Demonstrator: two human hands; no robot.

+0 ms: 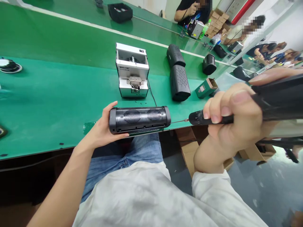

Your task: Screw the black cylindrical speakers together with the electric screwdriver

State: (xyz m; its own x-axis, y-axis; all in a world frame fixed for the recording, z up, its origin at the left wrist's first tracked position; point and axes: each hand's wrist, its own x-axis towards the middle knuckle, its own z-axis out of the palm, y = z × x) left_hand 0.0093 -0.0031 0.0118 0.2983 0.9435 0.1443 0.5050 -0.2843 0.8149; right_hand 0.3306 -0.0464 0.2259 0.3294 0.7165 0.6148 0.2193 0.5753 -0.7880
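Note:
My left hand [101,127] grips the left end of a black speaker [143,118], thumb along the top and fingers beneath. The speaker lies sideways at the table's front edge, with two round perforated grilles facing up. My right hand [236,110] is wrapped round a black electric screwdriver [201,118] held level. Its thin bit [177,121] points left and reaches the speaker's right end; whether the tip sits on a screw is too small to tell. Behind the speaker stands a silver screw feeder [132,71], with a few tiny dark screws [140,103] scattered in front of it.
Two black textured housings [178,72] stand right of the feeder, near a small green box [206,88]. A black-and-white round part [9,66] lies at far left. Cardboard boxes [190,154] are below the table. Across the bench, several people work among more black housings.

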